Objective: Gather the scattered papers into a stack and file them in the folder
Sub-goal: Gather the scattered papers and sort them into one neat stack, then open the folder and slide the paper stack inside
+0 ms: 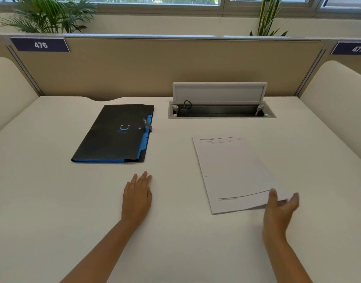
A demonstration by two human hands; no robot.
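White tabletop (53, 201) filling the view, backed at 12 o'clock by a beige partition (134, 68) carrying number plates 476 (40, 45) and 477 (357, 49). Black folder (114, 133) lying flat at about 11 o'clock from the centre of the surface, closed, blue inner dividers showing along its right and near edges, a small blue smiling mark on the cover, strap tab at its right edge. Stack of papers (232, 172) resting at about 3 o'clock from the folder and well apart from it, slightly rotated, printed lines at the far and near ends, two punch holes along the left margin; number of sheets not discernible. Right hand (281, 207) at the stack's near right corner, at roughly 5 o'clock of the sheets, thumb on top of the paper and fingers (294, 199) reaching past the edge, blurred; corner pinched and lifted a little between thumb and fingers. Left hand (137, 195) lying flat on the bare surface at about 6 o'clock from the folder, just near of it and not touching, fingers straight, together and released, holding nothing. Open cable hatch (220, 99) sunk in the surface at 12 o'clock from the papers, lid raised, a black plug inside at its left end. Green plants (49, 15) behind the partition, below a window.
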